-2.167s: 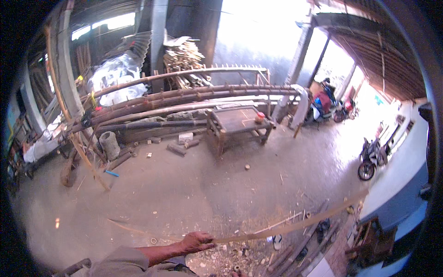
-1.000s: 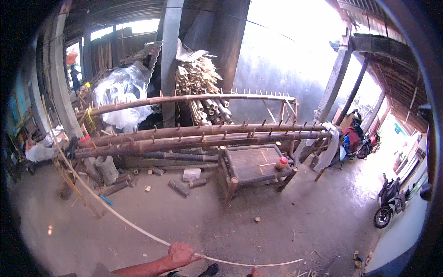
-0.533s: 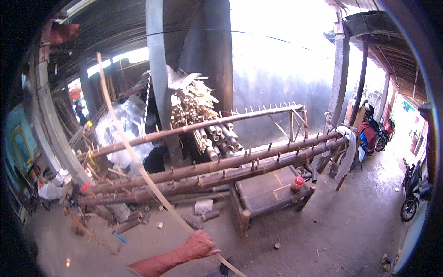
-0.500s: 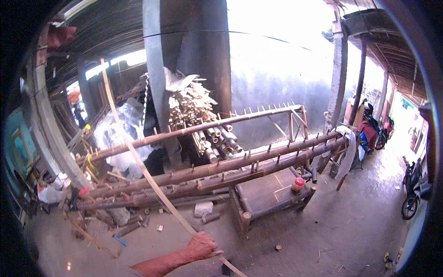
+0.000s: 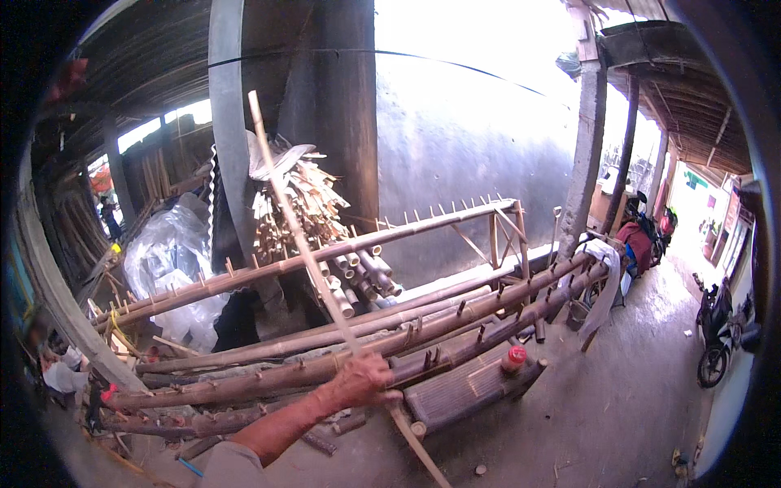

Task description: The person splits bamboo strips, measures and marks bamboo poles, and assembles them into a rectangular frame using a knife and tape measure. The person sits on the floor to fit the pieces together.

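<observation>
Bamboo strip (image 5: 310, 260), already thin and flat, slanted up before the pegged poles (image 5: 277, 376); the left hand (image 5: 359, 381) held it in a tight grip. Its top end stood free, not laid down. The right hand's grip was out of view, so unknowable.

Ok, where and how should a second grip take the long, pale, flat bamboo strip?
Probably its lower stretch, below the left grip, coming from the lower right, thumb and fingers pinching its broad faces. There the flat bamboo strip slants down rightward, with floor behind its lowest part; higher up it crosses in front of the brown, peg-studded bamboo rail.
</observation>
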A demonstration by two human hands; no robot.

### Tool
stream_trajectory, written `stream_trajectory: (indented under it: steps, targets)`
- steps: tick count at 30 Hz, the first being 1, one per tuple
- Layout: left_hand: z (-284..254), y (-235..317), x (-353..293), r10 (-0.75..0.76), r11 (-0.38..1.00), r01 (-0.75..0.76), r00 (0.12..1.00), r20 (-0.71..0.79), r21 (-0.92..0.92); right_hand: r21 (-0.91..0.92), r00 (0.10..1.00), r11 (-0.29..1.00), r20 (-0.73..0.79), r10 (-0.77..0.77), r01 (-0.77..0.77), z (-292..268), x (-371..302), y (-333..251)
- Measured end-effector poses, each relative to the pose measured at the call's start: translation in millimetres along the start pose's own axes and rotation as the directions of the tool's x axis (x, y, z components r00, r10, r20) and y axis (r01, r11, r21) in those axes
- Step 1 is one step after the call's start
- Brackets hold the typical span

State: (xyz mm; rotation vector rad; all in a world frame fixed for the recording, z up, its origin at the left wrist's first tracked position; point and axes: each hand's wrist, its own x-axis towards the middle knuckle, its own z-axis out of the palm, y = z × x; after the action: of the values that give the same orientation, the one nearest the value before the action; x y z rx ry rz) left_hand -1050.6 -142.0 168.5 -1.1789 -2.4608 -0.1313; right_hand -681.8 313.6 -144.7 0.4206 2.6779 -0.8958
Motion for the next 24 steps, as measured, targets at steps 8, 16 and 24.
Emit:
stream_trajectory:
  steps: [8, 16, 24]
  targets:
    - [40.7, -18.7, 64.9, -0.748, 0.657, 0.359, 0.420, -0.513, -0.663, 0.274, 0.870, 0.860, -0.381, -0.313, 0.429, -88.9, 193.0, -271.4]
    - [140.4, -21.5, 112.0, -0.826, -0.444, -0.098, 0.429, 0.365, -0.891, 0.720, 0.773, 0.584, 0.106, -0.626, 0.375, -151.2, 321.2, -458.1]
    - [167.5, -105.9, 124.1, -0.999, -0.047, 0.204, -0.002, 0.048, -0.978, 0.591, 0.578, 0.648, 0.342, -0.741, 0.481, -177.9, 343.6, -427.6]
